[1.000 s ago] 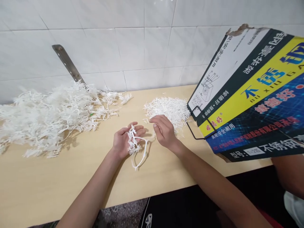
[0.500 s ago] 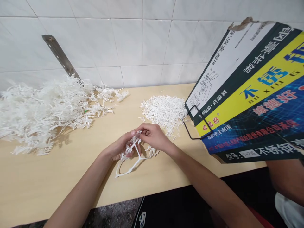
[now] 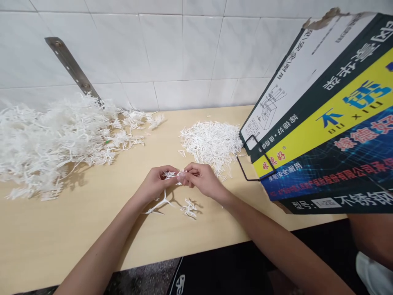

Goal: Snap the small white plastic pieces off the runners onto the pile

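Your two hands meet near the centre of the frame, and the step in hand looks like close fingertip work on a small white sprig (image 3: 168,175). Your left hand (image 3: 155,182) curls round it, while your right hand (image 3: 205,179) pinches at its right end; the exact point of contact is hidden. A branched white stem (image 3: 163,201) shows just below your left hand, and a loose white cluster (image 3: 189,209) lies on the bench (image 3: 101,233) below your right. The heap of short white pieces (image 3: 213,143) sits right of centre, the white tangle (image 3: 55,143) at the left. I'd judge the next move calls for a steady left hold and a light, exact right pinch
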The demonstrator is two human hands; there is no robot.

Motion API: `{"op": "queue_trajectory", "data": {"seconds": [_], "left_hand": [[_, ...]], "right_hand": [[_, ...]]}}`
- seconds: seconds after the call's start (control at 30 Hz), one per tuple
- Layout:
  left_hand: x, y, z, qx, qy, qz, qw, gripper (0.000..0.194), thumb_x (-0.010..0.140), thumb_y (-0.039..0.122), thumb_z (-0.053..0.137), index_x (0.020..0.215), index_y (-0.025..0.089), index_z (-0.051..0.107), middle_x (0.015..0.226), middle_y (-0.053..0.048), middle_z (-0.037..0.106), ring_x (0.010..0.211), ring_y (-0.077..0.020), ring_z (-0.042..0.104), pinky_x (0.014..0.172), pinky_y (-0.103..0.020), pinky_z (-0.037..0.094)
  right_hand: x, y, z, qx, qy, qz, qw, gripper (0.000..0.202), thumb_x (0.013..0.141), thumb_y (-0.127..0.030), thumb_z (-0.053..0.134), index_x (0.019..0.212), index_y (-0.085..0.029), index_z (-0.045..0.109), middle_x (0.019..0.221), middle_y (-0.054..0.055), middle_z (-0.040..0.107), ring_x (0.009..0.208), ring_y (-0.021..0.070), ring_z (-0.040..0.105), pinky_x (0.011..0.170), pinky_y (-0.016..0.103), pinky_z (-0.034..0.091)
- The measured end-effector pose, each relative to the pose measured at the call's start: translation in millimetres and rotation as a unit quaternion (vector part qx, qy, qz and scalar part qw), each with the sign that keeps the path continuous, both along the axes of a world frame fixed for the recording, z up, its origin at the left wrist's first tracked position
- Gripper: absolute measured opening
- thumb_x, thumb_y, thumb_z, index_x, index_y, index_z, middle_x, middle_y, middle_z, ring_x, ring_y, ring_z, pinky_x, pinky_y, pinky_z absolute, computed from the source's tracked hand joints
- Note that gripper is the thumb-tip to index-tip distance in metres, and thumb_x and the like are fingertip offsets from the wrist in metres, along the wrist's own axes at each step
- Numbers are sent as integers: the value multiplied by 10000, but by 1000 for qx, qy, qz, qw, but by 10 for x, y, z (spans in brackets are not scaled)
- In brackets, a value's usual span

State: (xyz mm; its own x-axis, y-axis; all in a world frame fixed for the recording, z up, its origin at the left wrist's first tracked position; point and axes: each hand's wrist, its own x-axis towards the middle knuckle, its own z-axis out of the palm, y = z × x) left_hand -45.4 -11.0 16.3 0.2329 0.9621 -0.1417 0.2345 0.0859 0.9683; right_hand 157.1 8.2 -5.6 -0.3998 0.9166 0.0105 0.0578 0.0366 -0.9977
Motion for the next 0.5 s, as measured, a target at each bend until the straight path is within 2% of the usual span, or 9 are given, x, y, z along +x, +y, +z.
{"op": "queue_trajectory", "data": {"seconds": [0.1, 0.3, 0.4, 0.5], "left_hand": [[11, -13, -2, -18, 8, -16, 1000, 380, 792, 477, 798, 925, 122, 791, 822, -86, 744, 702, -173, 604, 613, -265, 408], [22, -62, -34, -31, -30, 31, 999, 311, 770, 434, 819, 853, 137, 779, 717, -40, 686, 622, -140, 543, 564, -250, 349], [45, -79, -20, -24, -32, 14, 999, 265, 789, 396, 804, 807, 134, 768, 666, -20, 656, 578, -112, 486, 546, -242, 316], [83, -93, -4, -28, -79, -23, 996, 221, 790, 344, 803, 799, 128, 755, 708, -41, 687, 596, -120, 520, 563, -244, 343]], "right_hand": [[-5, 4, 36, -4, 12, 17, 1000, 326, 858, -475, 749, 851, -157, 679, 687, 25, 692, 581, 119, 597, 565, 255, 479], [54, 21, 33, -4, 3, 48, 999, 312, 824, -449, 800, 918, -180, 672, 765, 20, 697, 671, 138, 635, 639, 273, 510], [79, 49, 18, -6, 27, 87, 996, 262, 880, -424, 744, 885, -179, 653, 786, 25, 700, 672, 129, 627, 650, 268, 493], [89, 56, 12, -45, 73, 138, 987, 253, 891, -404, 733, 859, -173, 636, 749, 16, 682, 648, 120, 603, 621, 249, 450]]}}
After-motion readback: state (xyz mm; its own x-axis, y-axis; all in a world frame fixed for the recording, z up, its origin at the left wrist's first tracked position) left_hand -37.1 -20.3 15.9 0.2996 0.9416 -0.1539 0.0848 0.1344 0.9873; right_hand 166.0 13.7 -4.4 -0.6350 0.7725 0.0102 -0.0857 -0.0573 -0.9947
